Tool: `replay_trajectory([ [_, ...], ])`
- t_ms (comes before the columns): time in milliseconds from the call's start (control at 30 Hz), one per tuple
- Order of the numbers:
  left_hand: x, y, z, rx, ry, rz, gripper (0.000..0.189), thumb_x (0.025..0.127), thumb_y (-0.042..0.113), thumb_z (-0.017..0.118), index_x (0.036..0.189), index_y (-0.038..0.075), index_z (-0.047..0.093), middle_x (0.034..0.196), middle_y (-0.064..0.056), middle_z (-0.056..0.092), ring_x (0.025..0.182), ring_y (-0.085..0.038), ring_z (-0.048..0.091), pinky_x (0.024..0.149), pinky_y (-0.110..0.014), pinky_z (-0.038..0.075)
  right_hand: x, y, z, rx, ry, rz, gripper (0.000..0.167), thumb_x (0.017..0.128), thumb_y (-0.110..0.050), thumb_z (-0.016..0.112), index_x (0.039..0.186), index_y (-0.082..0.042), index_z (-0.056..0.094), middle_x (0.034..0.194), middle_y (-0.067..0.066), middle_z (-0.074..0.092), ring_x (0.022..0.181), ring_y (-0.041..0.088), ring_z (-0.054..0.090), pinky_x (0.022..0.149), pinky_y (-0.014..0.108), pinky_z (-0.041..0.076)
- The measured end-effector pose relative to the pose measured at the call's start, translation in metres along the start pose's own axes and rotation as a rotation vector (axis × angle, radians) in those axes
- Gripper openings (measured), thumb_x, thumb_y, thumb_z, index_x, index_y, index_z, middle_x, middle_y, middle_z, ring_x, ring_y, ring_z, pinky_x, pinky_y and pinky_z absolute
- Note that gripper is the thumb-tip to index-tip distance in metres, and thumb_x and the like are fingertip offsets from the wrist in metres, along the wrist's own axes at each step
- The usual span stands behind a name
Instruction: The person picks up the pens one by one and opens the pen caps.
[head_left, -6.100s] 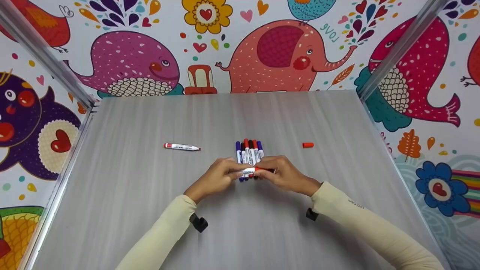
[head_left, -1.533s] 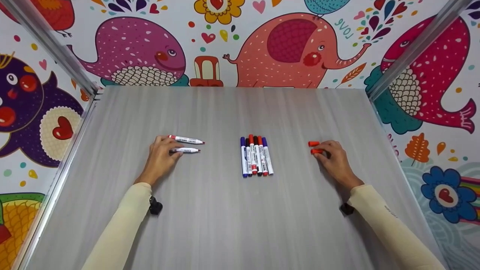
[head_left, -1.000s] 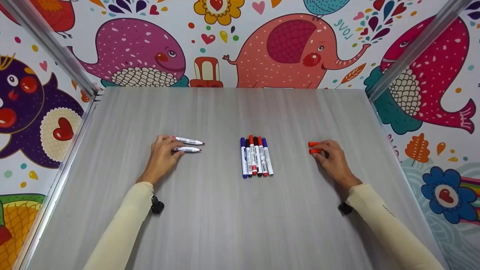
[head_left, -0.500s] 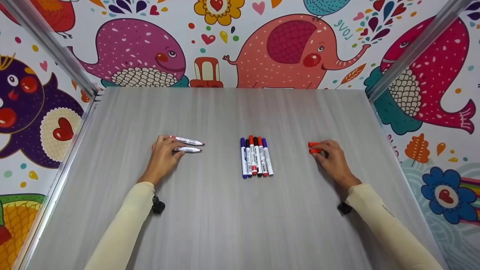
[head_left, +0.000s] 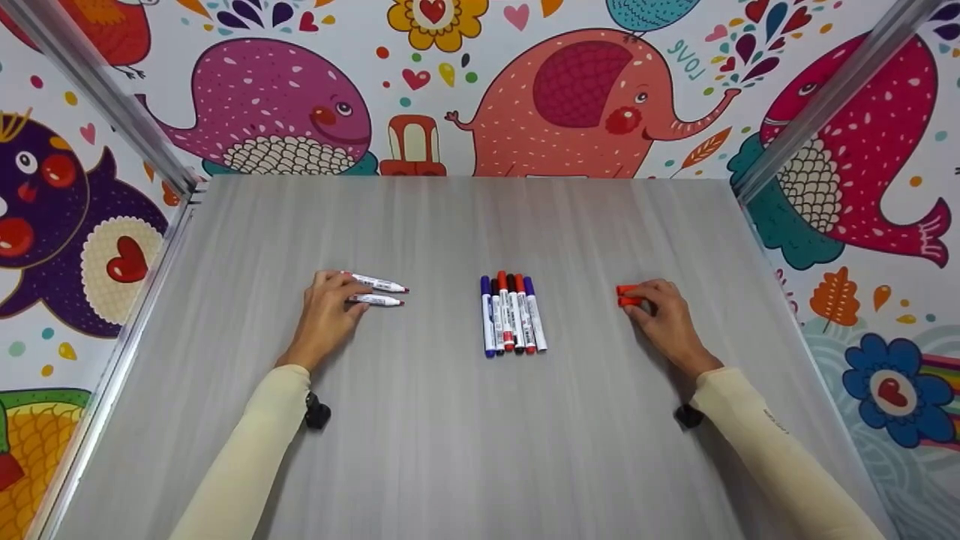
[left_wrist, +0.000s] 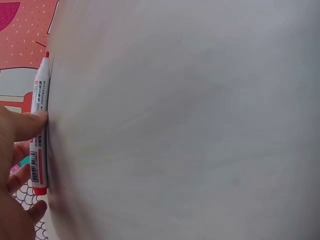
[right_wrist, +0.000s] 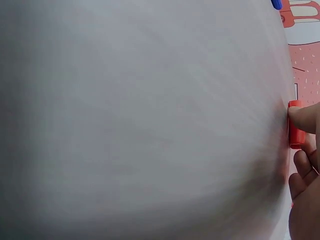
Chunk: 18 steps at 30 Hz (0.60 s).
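My left hand [head_left: 322,315] pinches an uncapped red whiteboard marker [head_left: 384,301], low over the table at the left. Its thumb presses the barrel, seen close up in the left wrist view, and the red tip points right. Just beyond lies a second uncapped red marker [head_left: 387,284], nearly parallel, its rear end partly behind the fingers. At the right, my right hand [head_left: 670,319] holds a red marker cap [right_wrist: 297,136] between thumb and fingers. Another red cap [head_left: 623,289] sits right beside it on the far side, partly covered by the fingers.
Between the hands, several capped markers [head_left: 513,319] in blue, black and red lie side by side in a row on the grey table [head_left: 450,435]. Metal rails [head_left: 817,97] and cartoon-printed walls [head_left: 600,112] border the table at the back and sides.
Earlier both hands were together over the marker row, gripping one red marker; since then they have parted, marker left, cap right. Lately the held cap has shifted closer to the other cap.
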<state>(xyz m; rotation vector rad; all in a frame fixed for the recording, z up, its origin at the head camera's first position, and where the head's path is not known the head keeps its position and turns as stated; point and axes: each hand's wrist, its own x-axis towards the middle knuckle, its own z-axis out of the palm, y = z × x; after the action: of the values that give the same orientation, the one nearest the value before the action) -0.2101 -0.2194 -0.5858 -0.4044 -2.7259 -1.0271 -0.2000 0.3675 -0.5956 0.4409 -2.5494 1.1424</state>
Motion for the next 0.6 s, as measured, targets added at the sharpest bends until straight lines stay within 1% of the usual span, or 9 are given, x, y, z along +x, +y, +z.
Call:
replay_trajectory([
  [167,-0.002,0.002,-0.001,-0.007,0.020,0.006,0.027,0.091,-0.002,0.087,0.117,0.000,0.083,0.124,-0.020,0.073,0.127,-0.041,0.053,0.110,-0.063,0.035,0.000,0.000,-0.001,0.021,-0.012,0.027,0.026,0.089,0.007,0.087,0.114,0.002,0.083,0.114,0.020,0.072,0.109,0.032,0.058,0.086,0.029,0.040],
  [400,-0.006,0.011,-0.001,-0.018,0.015,-0.031,0.034,0.093,-0.001,0.086,0.126,-0.001,0.079,0.131,-0.020,0.071,0.133,-0.041,0.051,0.111,-0.062,0.035,0.000,-0.002,-0.002,0.014,-0.010,0.050,0.027,0.090,0.005,0.088,0.116,0.002,0.082,0.118,0.020,0.070,0.112,0.031,0.057,0.088,0.031,0.041],
  [600,-0.010,0.018,0.001,-0.035,0.029,-0.004,0.035,0.094,0.000,0.085,0.128,-0.003,0.077,0.130,-0.019,0.072,0.135,-0.041,0.052,0.112,-0.062,0.036,0.002,-0.006,-0.003,0.028,-0.009,0.038,0.025,0.091,0.003,0.087,0.115,0.004,0.082,0.119,0.021,0.069,0.113,0.031,0.056,0.091,0.032,0.041],
])
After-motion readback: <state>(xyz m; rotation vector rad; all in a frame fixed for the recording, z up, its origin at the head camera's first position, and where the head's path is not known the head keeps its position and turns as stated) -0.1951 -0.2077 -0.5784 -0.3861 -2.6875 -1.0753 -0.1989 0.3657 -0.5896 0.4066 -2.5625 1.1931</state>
